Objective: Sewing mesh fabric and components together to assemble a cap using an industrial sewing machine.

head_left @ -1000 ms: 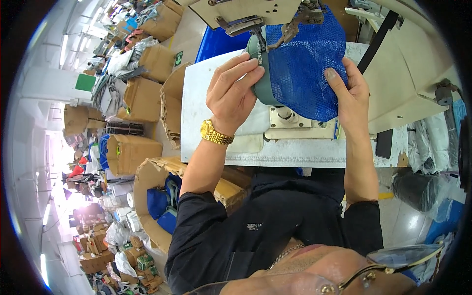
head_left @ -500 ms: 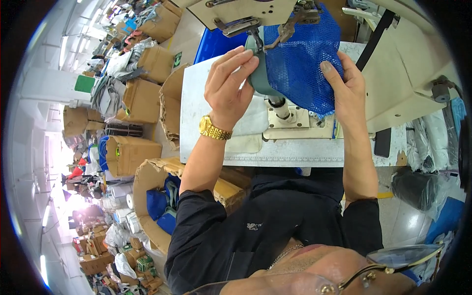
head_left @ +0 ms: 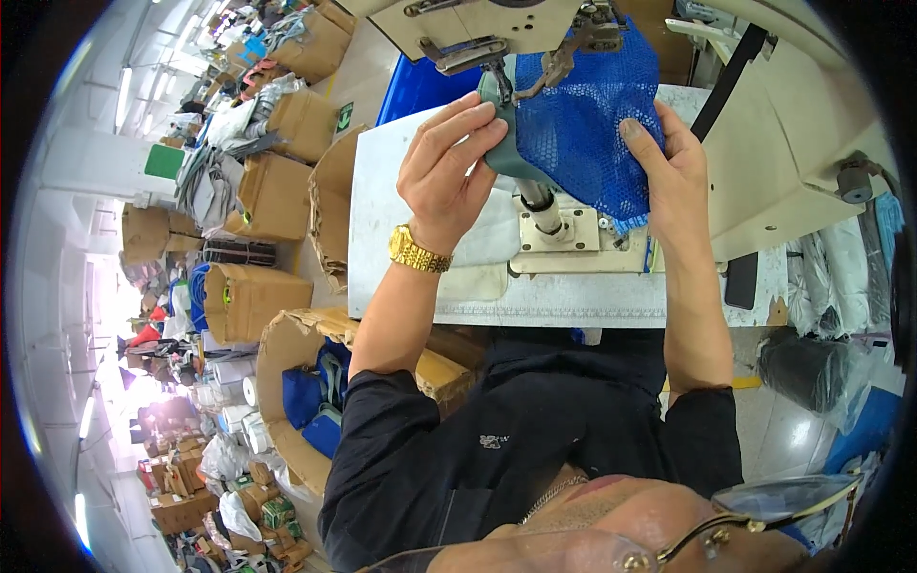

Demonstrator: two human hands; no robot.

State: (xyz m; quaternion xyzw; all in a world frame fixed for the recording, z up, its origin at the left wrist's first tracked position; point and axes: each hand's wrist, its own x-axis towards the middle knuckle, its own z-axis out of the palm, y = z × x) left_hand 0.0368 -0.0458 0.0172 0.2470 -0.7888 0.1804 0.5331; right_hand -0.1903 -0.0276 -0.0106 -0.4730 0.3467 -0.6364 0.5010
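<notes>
A piece of blue mesh fabric with a grey-green band along its left side lies under the head of a sewing machine. The band's edge runs beneath the presser foot. My left hand, with a gold watch at its wrist, is closed on the band just left of the foot. On the other side, my right hand pinches the mesh between its thumb and fingers. A metal post rises below the fabric, which partly hides it.
The white worktable carries a dark phone at its right. Left of my body, an open cardboard box holds blue pieces. A blue bin stands behind the table. Stacked cartons line the left side.
The band and mesh have turned slightly under the presser foot, and the band's lower edge now slants more. Both hands keep their hold with little movement.
</notes>
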